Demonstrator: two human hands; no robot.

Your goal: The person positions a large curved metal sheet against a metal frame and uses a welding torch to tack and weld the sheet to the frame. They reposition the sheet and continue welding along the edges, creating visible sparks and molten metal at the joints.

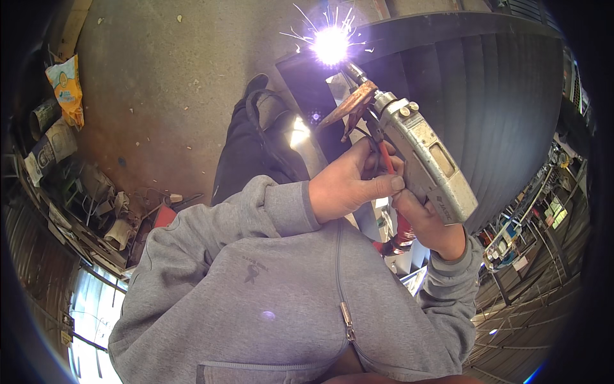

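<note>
A silver handheld welding gun [427, 153] slants up and to the left over a dark ribbed metal panel [492, 89]. Its nozzle ends at a glaring white-violet spark [331, 46] by the panel's far left corner. Below the gun's body, my right hand [432, 227] is wrapped around its underside, the grip mostly hidden. My left hand [345, 182] is closed beside it, thumb and fingers pinching a thin red tube [387, 157] that runs along the gun. A rusty, copper-coloured bracket [352, 105] sits near the nozzle, with a dark cable looping under it.
Concrete floor [160, 83] stretches to the left. A yellow and white bag [66, 89] and piled scrap [102, 198] lie along the left side. My dark-trousered leg [240, 150] is left of the panel. Cluttered metal racks [524, 230] stand at right.
</note>
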